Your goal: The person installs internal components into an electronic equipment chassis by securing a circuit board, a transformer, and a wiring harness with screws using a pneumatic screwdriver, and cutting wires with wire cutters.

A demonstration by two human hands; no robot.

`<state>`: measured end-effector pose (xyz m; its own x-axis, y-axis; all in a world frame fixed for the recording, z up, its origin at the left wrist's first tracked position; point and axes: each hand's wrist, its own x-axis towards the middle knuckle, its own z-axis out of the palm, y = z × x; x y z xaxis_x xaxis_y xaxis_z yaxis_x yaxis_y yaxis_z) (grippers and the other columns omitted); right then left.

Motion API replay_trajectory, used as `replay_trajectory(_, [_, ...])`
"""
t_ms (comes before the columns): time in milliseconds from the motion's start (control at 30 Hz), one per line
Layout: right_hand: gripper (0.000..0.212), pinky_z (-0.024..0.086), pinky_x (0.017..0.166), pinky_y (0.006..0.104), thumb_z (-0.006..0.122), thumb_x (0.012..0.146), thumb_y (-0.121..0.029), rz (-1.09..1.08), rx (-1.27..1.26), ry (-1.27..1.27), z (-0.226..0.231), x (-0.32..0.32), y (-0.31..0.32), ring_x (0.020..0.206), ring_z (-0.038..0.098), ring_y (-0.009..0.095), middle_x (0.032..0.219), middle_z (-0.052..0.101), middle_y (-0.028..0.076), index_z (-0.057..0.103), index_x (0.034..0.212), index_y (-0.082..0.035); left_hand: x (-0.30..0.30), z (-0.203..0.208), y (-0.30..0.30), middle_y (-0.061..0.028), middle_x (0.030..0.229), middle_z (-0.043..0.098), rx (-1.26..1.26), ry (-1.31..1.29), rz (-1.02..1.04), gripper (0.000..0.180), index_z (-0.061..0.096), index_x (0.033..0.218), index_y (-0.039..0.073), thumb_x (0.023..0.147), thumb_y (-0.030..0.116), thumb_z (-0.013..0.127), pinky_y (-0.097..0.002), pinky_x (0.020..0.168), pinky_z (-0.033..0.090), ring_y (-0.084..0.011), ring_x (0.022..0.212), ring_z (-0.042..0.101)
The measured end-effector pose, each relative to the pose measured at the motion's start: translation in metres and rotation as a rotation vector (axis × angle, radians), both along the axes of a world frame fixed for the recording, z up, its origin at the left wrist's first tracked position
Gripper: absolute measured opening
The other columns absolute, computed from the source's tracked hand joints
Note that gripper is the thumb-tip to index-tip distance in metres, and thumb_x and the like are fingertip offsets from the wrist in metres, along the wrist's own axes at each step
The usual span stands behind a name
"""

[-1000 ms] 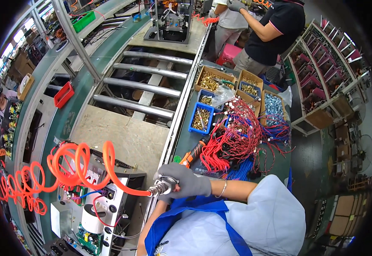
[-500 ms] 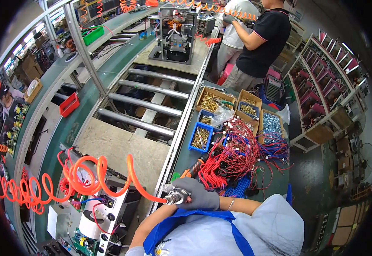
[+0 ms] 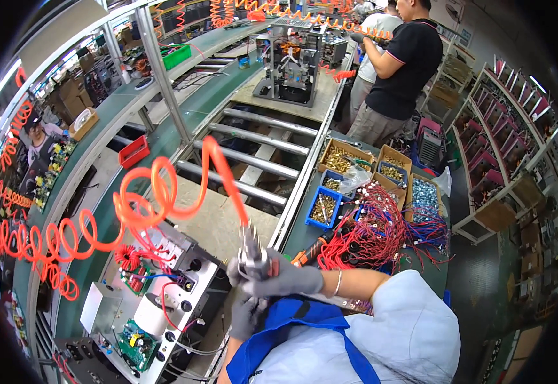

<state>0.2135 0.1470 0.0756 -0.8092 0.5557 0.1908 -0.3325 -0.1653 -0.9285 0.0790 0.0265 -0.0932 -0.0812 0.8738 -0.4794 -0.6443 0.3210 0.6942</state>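
The pneumatic screwdriver [image 3: 251, 253] stands upright just above the near edge of the roller line, gripped by the right hand [image 3: 284, 280], whose grey-gloved fingers [image 3: 253, 286] are clamped around its metal body. An orange coiled air hose [image 3: 164, 205] rises from the top of the tool and loops away to the left. The left hand [image 3: 245, 315], also in a grey glove, sits just below the tool, fingers curled together beside the blue apron strap; whether it holds anything cannot be told.

Just left of the hands lies an open white machine chassis [image 3: 164, 307] with black knobs, red wires and a green circuit board [image 3: 137, 344]. To the right, on the green desk [image 3: 298, 237], an orange-handled tool [image 3: 307, 253] lies next to a heap of red wire bundles [image 3: 371, 233]. Beyond these stand a blue parts bin [image 3: 323, 208] and cardboard boxes [image 3: 343, 159] of small metal pieces.

Farther off, steel rollers [image 3: 253, 137] span the line, with a grey machine frame [image 3: 291, 64] on a board. A person in a black shirt [image 3: 407, 64] stands at the far right of the line.
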Motion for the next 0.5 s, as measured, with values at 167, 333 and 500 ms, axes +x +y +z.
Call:
replay_trajectory(167, [0.028,0.046,0.056,0.0259,0.063,0.076,-0.014,-0.003,-0.017,0.321,0.092,-0.034,0.033,0.068,0.057,0.011,0.08,0.059,0.007,0.055,0.1,-0.002,-0.012,0.044,-0.039,-0.0169,0.11,0.062,-0.048,-0.029,-0.02,0.045,0.049,0.128,-0.007,0.097,0.024,0.059,-0.0206,0.071,0.054,-0.0149,0.086,0.063])
replay_trajectory(333, [0.033,0.052,0.083,0.0375,0.056,0.075,-0.01,-0.024,0.004,0.793,0.141,-0.09,0.023,0.077,0.062,0.019,0.091,0.062,0.012,0.053,0.106,-0.001,-0.036,0.128,-0.075,-0.0149,0.093,0.065,0.037,0.083,0.178,0.048,0.054,0.117,-0.006,0.092,0.033,0.066,-0.0195,0.054,0.046,-0.0118,0.067,0.058])
replay_trajectory(500, [0.04,0.039,0.102,0.042,0.06,0.067,-0.017,0.036,0.181,0.616,0.121,-0.134,-0.01,0.111,0.052,0.026,0.114,0.052,0.016,0.056,0.104,-0.001,-0.078,0.165,-0.13,-0.0125,0.097,0.062,0.187,0.132,0.406,0.033,0.053,0.119,-0.002,0.096,0.021,0.06,-0.019,0.059,0.049,-0.0117,0.072,0.057])
